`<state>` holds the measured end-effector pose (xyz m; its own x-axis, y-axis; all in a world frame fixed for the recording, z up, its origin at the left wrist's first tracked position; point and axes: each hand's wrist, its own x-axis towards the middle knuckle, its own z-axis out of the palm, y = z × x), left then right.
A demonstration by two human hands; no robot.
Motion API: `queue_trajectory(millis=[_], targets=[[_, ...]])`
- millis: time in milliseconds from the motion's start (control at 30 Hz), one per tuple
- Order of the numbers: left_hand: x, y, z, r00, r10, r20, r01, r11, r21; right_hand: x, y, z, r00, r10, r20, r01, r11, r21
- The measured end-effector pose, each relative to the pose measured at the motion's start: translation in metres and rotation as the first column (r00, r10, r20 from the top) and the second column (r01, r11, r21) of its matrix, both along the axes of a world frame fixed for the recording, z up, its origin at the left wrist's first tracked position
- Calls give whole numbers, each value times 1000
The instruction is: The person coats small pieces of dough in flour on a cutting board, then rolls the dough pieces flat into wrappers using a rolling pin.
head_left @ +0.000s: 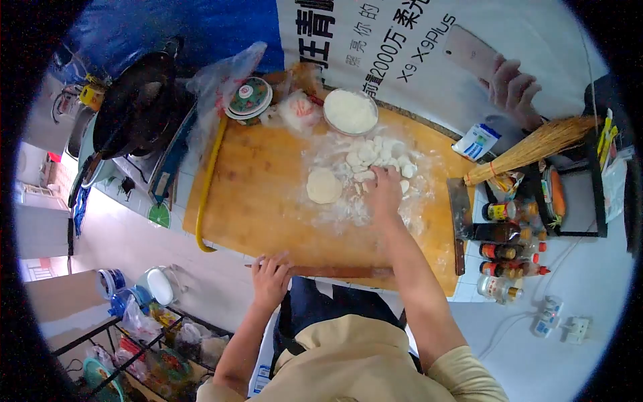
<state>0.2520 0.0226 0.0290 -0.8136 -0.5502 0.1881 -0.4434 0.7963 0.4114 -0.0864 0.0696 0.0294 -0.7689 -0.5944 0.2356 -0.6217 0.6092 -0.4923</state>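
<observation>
Floured board (261, 181), bottles (506, 232); left hand (270, 276) curled over rolling pin (343, 272); right hand (385, 193), hold unclear

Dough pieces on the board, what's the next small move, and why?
Probably draw one dough piece toward the rolling pin with the right hand: that hand is among the pieces, the left hand is at the pin, and one flat round lies apart.
</observation>
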Motion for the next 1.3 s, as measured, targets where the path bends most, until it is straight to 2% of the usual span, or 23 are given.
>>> queue_trajectory(millis=[67,133,167,233,267,333,467,533,567,633,667,733,867,933,967,1033,1067,1133,1267,1300], targets=[[-1,1,0,1000,-3,1,3,1000,6,-6,7,-4,997,30,78,-35,997,64],[-4,2,3,1000,-6,13,6,1000,0,-6,14,-13,978,204,-49,-203,979,30],[-6,2,5,1000,-7,18,7,1000,1,-4,23,-17,978,204,-45,-203,979,29],[-9,0,10,1000,-20,-8,20,1000,16,11,44,-15,950,295,105,-302,952,57],[-10,-1,10,1000,-23,-2,23,1000,19,14,57,-20,950,291,112,-299,953,57],[-14,-3,10,1000,-18,-20,18,1000,-5,17,80,-28,872,465,152,-474,880,26],[-22,-8,3,999,-49,-20,49,999,-4,32,90,-15,947,312,80,-307,949,-70],[-32,-9,8,997,-64,-29,65,998,11,38,84,-15,889,135,437,-77,986,-147],[-37,-11,9,997,-78,-23,78,997,11,41,82,-25,889,123,442,-63,987,-148],[-45,-13,9,993,-113,32,114,993,-25,47,79,-41,840,209,501,-191,978,-88],[-49,-14,9,992,-120,41,121,992,-22,51,85,-46,837,202,509,-183,979,-88],[-56,-17,10,990,-131,47,130,991,27,60,93,-31,728,385,567,-382,915,-131],[-59,-26,-5,993,-116,3,115,992,44,72,133,-19,744,325,584,-274,945,-177],[-60,-36,-12,996,-93,5,92,995,27,70,156,-12,938,104,331,-78,993,-90],[-61,-41,-12,995,-96,12,96,995,30,65,163,-14,936,100,338,-74,993,-88],[-70,-53,-7,990,-143,-12,143,990,9,53,170,-19,996,72,61,-76,995,69],[-78,-59,-6,989,-148,-4,148,989,11,48,168,-22,995,66,69,-71,995,69],[-91,-67,-6,971,-218,102,217,976,25,33,158,-23,992,127,-2,-123,959,254],[-82,-64,-5,965,-230,130,220,972,88,35,156,-18,996,74,43,-84,938,338],[-67,-55,-1,925,-278,258,245,958,152,43,169,-17,982,186,42,-189,931,313]])
